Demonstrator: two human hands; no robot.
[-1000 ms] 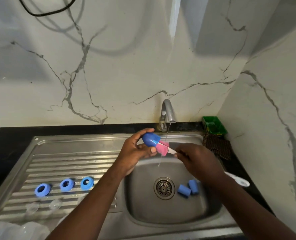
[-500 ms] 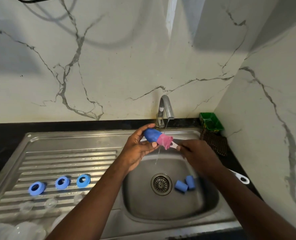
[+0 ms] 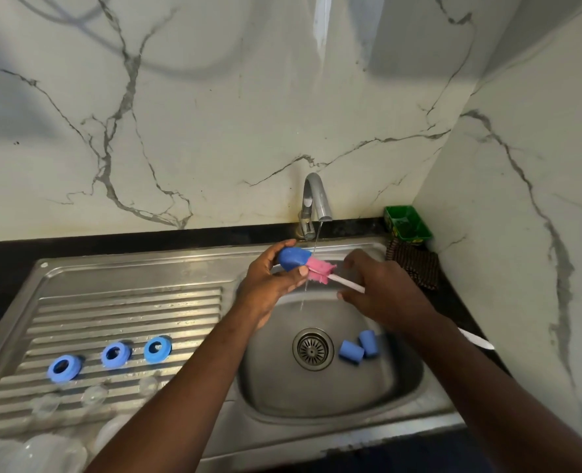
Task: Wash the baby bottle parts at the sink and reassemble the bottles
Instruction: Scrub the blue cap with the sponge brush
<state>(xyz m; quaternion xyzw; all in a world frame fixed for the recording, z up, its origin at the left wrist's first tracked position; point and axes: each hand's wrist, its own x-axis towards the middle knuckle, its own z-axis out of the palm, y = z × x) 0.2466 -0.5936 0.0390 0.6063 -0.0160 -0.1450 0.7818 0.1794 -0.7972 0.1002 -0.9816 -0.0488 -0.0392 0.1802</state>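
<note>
Head view, looking down over the sink. Gripping a blue cap [image 3: 293, 259] in the left hand [image 3: 269, 285], fingers and thumb curled round it, open end turned rightward, above the basin [image 3: 316, 401] and just under the tap [image 3: 315, 199]. Gripping the white handle [image 3: 349, 284] of a bottle brush in the right hand [image 3: 381, 295], fingers closed round it, the handle's far end poking out past the wrist. Pressing the pink sponge head [image 3: 321, 269] into the mouth of the cap, partly inside and mostly showing, while letting a thin stream of water [image 3: 306, 291] run across it.

Working above two more blue caps [image 3: 351, 351] lying on the basin floor just right of the drain [image 3: 312, 349], side by side and touching or nearly so. Working beside three blue rings [image 3: 115, 355] set in a row on the drainboard [image 3: 129, 308], with clear teats [image 3: 93, 396] just in front of them and clear bottles [image 3: 44, 452] at the near left corner, too blurred to count. Passing over a green tray [image 3: 407, 223] and a dark cloth [image 3: 414, 264] in the far right corner, well apart from the work.

Judging the step as scrubbing the inside of one cap, with reassembly not yet begun and no telling whether the rings and teats are already washed. Probably calling next for twisting the sponge deeper, rinsing the cap under the stream, and setting it on the drainboard before reaching down for another from the basin.
</note>
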